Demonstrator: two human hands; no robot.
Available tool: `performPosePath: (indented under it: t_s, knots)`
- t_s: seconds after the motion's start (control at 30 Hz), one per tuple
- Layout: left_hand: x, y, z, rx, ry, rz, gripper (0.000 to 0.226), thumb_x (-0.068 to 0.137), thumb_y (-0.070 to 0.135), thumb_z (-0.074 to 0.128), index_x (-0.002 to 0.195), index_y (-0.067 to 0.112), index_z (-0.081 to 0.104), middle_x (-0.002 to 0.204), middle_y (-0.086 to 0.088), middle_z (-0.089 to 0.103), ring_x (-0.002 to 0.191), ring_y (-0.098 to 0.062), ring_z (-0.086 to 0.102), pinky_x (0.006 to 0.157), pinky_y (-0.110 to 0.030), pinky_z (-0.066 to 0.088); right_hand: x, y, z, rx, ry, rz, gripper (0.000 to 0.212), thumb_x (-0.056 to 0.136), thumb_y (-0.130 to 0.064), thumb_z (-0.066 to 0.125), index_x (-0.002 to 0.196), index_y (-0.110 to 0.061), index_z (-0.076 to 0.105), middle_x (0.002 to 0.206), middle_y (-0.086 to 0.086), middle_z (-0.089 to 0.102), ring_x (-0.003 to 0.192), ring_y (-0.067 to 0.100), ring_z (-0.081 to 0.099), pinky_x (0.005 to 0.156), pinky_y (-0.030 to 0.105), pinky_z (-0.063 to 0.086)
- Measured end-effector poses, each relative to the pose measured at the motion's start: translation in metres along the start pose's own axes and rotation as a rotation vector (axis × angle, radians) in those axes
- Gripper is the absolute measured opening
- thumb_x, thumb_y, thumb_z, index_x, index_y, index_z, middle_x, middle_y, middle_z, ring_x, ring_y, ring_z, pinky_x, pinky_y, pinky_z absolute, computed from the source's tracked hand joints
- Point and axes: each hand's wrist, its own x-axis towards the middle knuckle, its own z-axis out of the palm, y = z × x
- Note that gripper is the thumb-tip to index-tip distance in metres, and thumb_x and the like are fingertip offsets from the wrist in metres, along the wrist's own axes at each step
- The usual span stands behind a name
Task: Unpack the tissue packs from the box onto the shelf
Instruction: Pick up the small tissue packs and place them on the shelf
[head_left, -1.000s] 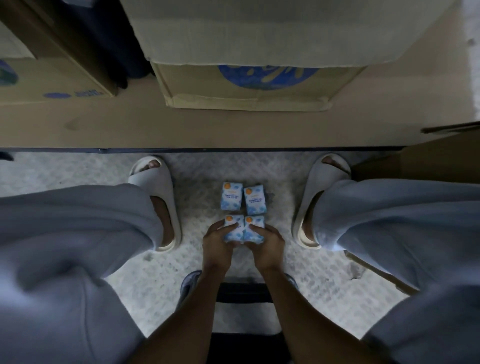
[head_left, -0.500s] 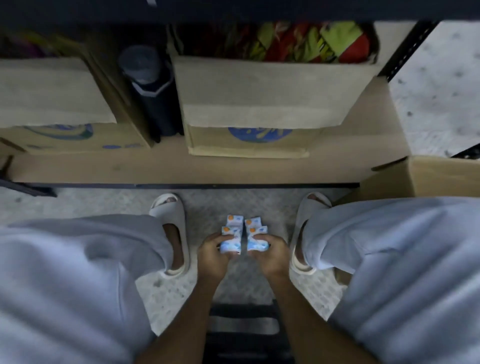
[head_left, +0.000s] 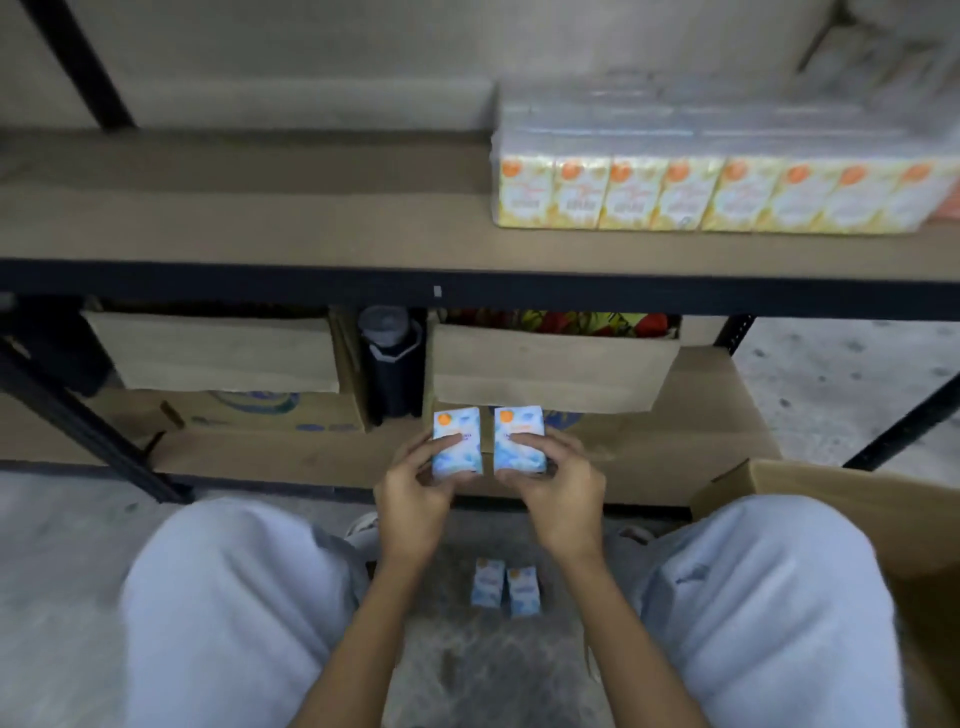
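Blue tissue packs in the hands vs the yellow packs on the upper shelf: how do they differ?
Colour: the blue packs are blue-white; the yellow packs are yellow-white. Count: one blue pack in the left hand, one in the right hand; the yellow ones form a long row. Support: blue packs are held in the air; yellow ones rest on the upper shelf. Both carry an orange dot near the top.

The one head-worn camera is looking forward and down from close in front of the shelf (head_left: 363, 234), facing it squarely, with knees and floor (head_left: 62, 545) below.
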Motion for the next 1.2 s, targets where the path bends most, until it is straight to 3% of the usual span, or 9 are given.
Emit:
performPosePath:
  t_s: [0.07, 0.2, 0.33, 0.47, 0.6, 0.77, 0.93, 1.07, 1.2]
  knots:
    - [0.009, 0.025, -0.013, -0.039, 0.024, 0.069, 0.042, 0.065, 0.003, 0.084, 0.102, 0.019, 0.073, 0.123, 0.006, 0.061, 0.111, -0.006, 0.060, 0.086, -0.023, 0.053, 0.007, -0.028, -0.003, -0.017, 0.011, -0.100, 0.039, 0.062, -0.011, 0.086, 0.096, -0.023, 0.075, 0.109, -0.010, 0.055, 0.097, 0.001, 0.057, 0.080, -0.004, 0.036]
    - [0.026, 0.065, -0.040, -0.100, 0.085, 0.181, 0.045, 0.063, 0.002, 0.085, 0.097, 0.029, 0.072, 0.124, 0.006, 0.060, 0.114, -0.011, 0.060, 0.084, -0.025, 0.053, 0.016, -0.076, -0.003, 0.016, 0.016, -0.265, 0.040, 0.062, -0.016, 0.087, 0.099, -0.027, 0.074, 0.113, -0.010, 0.057, 0.107, 0.003, 0.056, 0.093, 0.017, 0.045]
    - [0.046, 0.102, -0.062, -0.129, 0.114, 0.260, 0.043, 0.063, -0.003, 0.083, 0.099, 0.016, 0.073, 0.125, 0.004, 0.060, 0.114, -0.008, 0.060, 0.082, -0.019, 0.052, 0.026, -0.120, -0.004, 0.070, 0.019, -0.364, 0.038, 0.065, -0.020, 0.086, 0.099, -0.033, 0.072, 0.117, -0.011, 0.057, 0.109, -0.002, 0.053, 0.094, 0.017, 0.045]
    - [0.065, 0.127, -0.077, -0.118, 0.097, 0.330, 0.043, 0.064, -0.002, 0.084, 0.101, 0.018, 0.073, 0.126, 0.007, 0.059, 0.116, -0.007, 0.058, 0.087, -0.019, 0.050, 0.039, -0.150, -0.003, 0.081, 0.048, -0.422, 0.038, 0.065, -0.023, 0.086, 0.100, -0.031, 0.073, 0.115, -0.015, 0.057, 0.108, -0.003, 0.054, 0.095, 0.023, 0.047]
    - [0.086, 0.143, -0.083, -0.035, 0.095, 0.336, 0.044, 0.064, 0.004, 0.085, 0.103, 0.019, 0.074, 0.127, 0.008, 0.059, 0.114, -0.005, 0.059, 0.088, -0.018, 0.049, 0.057, -0.169, 0.002, 0.032, 0.052, -0.444, 0.038, 0.066, -0.024, 0.085, 0.102, -0.028, 0.074, 0.119, -0.008, 0.062, 0.108, 0.003, 0.057, 0.094, 0.023, 0.047]
    - [0.112, 0.157, -0.084, 0.082, 0.073, 0.296, 0.043, 0.066, 0.007, 0.085, 0.106, 0.017, 0.073, 0.122, 0.011, 0.061, 0.104, -0.005, 0.063, 0.080, -0.005, 0.046, 0.087, -0.182, 0.014, -0.076, -0.013, -0.463, 0.038, 0.069, -0.024, 0.083, 0.105, -0.022, 0.073, 0.116, -0.003, 0.064, 0.101, 0.001, 0.054, 0.090, 0.010, 0.040]
    - [0.140, 0.162, -0.084, 0.224, 0.035, 0.219, 0.043, 0.068, 0.015, 0.084, 0.108, 0.024, 0.072, 0.111, 0.017, 0.064, 0.096, -0.006, 0.065, 0.082, -0.008, 0.045, 0.112, -0.186, 0.027, -0.114, -0.084, -0.395, 0.039, 0.070, -0.025, 0.083, 0.106, -0.019, 0.072, 0.104, 0.002, 0.070, 0.091, 0.014, 0.064, 0.085, 0.029, 0.052]
    - [0.157, 0.163, -0.081, 0.236, -0.002, 0.190, 0.042, 0.068, 0.011, 0.084, 0.107, 0.019, 0.072, 0.099, 0.006, 0.072, 0.087, -0.007, 0.068, 0.075, -0.004, 0.045, 0.124, -0.188, 0.032, -0.190, -0.124, -0.366, 0.040, 0.071, -0.026, 0.082, 0.109, -0.018, 0.071, 0.107, 0.002, 0.069, 0.092, 0.014, 0.063, 0.086, 0.022, 0.049]
    - [0.172, 0.161, -0.081, 0.256, -0.040, 0.166, 0.043, 0.065, 0.014, 0.087, 0.104, 0.023, 0.073, 0.104, 0.005, 0.072, 0.089, -0.009, 0.067, 0.085, -0.018, 0.051, 0.133, -0.192, 0.033, -0.278, -0.141, -0.363, 0.044, 0.073, -0.028, 0.081, 0.114, -0.017, 0.069, 0.129, 0.004, 0.056, 0.117, 0.014, 0.051, 0.097, 0.012, 0.030]
